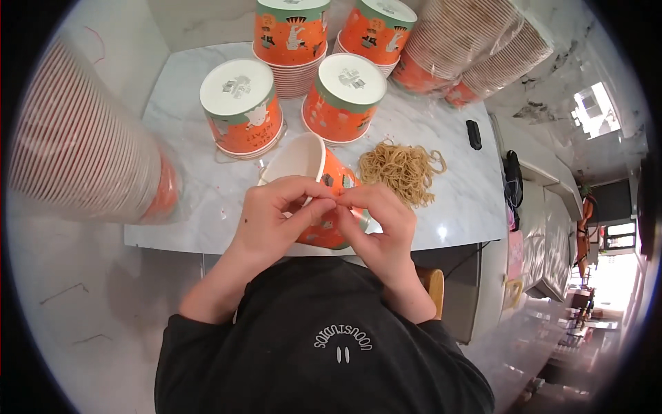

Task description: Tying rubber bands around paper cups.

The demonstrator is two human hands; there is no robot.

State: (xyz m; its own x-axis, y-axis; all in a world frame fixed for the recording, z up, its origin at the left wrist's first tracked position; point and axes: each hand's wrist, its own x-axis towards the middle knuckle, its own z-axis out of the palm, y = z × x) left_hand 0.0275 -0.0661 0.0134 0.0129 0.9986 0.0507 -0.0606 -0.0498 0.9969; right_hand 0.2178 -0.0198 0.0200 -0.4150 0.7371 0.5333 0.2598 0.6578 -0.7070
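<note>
A paper bucket (334,169), orange outside and white inside, lies tilted at the near edge of the table, its mouth turned to the far left. My left hand (279,210) and my right hand (383,224) meet in front of its side, thumb and forefinger of each pinched tip to tip. What is between the fingertips is too small or hidden to make out. A thin tan strand shows at the bucket's left rim. Just right of the bucket lies a loose heap of tan cords (401,172).
Behind the bucket stand upside-down stacks of similar buckets (241,117), (341,107), with more stacks (293,41), (379,34) farther back. Plastic-wrapped bucket stacks (89,152), (469,48) flank the marble-look table (462,207). A small black object (474,134) lies at its right.
</note>
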